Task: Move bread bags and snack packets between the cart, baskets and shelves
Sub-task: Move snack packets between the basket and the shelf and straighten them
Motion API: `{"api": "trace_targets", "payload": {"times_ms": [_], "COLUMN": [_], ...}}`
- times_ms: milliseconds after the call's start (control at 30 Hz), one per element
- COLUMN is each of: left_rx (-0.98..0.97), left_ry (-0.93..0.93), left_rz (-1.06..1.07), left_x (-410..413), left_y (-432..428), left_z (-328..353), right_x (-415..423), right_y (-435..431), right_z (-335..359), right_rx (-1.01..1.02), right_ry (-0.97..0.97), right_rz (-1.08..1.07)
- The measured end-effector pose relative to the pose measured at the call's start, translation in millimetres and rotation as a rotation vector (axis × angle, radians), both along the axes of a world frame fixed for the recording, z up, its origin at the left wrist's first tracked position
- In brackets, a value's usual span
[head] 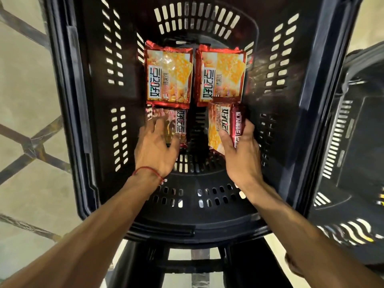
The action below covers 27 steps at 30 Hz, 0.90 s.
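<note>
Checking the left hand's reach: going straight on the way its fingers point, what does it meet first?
The left hand would first meet the near-left snack packet, just under its fingertips; contact is unclear.

Reaching forward and down with both bare forearms, nearly parallel, wrists straight. Resting the left hand palm down, with fingers spread and fairly straight, blurred at the tips, laid on the flat snack packet beneath them. Wearing a red thread round the left wrist, well behind those fingers. Gripping with the right hand, turned a little inward: thumb pressed on the upper face of the tilted snack packet, fingers curled round its right edge. Holding both hands about level, apart, not touching each other.
</note>
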State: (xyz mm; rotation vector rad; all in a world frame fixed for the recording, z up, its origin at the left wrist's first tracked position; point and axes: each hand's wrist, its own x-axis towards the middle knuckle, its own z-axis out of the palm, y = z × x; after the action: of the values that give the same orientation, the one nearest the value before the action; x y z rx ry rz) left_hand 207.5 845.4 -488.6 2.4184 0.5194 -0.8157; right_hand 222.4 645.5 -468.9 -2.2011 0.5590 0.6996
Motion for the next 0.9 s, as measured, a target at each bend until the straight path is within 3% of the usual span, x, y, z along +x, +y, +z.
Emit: {"api": "trace_targets", "payload": {"times_ms": [167, 267, 433, 567, 667, 900], "left_rx": [-0.137, -0.164, -0.352, -0.275, -0.082, 0.012], "left_ry": [0.139, 0.207, 0.494, 0.245, 0.120, 0.095], "left_rz": [0.404, 0.564, 0.666, 0.693, 0.621, 0.650], "left_x": [9.9, 9.3, 5.1, -0.3, -6.1, -4.5], "left_y": [-9.2, -12.7, -32.1, -27.4, -25.5, -42.6], "left_z": [-44.4, -71.9, -102.3, -115.9, -114.4, -121.8], "right_x": [0.4, -3.8, -3.4, -5.4, -7.2, -7.3], "right_y": [4.3, 8.3, 5.9, 3.9, 3.6, 2.8], "right_z": [-19.2, -28.4, -31.6, -29.5, -28.8, -30.2], "right_rx": [0.096, 0.061, -0.028, -0.057, -0.106, -0.152], "right_ry": [0.011, -0.003, -0.043, -0.027, -0.015, 0.004], "right_rz": [-0.259, -0.258, -0.159, -0.143, -0.090, -0.024]}}
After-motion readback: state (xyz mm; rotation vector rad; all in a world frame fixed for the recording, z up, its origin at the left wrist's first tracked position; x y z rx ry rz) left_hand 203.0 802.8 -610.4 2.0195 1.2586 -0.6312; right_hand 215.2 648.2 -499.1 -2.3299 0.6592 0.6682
